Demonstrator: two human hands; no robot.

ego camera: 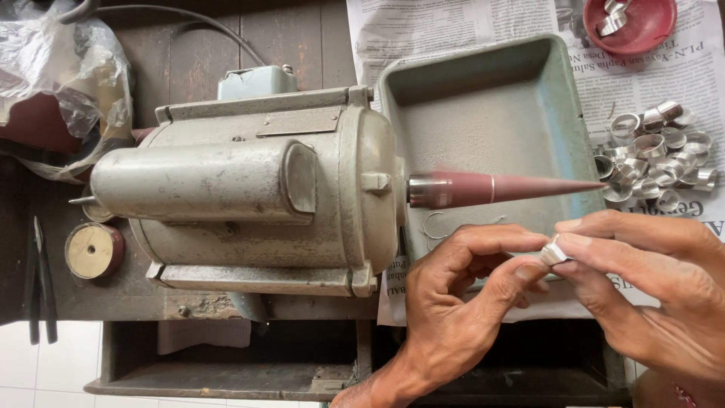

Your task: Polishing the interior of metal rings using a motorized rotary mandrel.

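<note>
Silver metal ring (553,251) pinched between left hand (461,291) and right hand (649,283).

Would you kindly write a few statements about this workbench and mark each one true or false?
1. Both hands, left hand and right hand, pinch one small metal ring. True.
2. The red bowl is empty. False: it holds a few metal pieces.
3. A pile of metal rings lies on newspaper, right of the green tray. True.
4. The motor carries a flat grinding wheel. False: it carries a reddish pointed cone.
</note>
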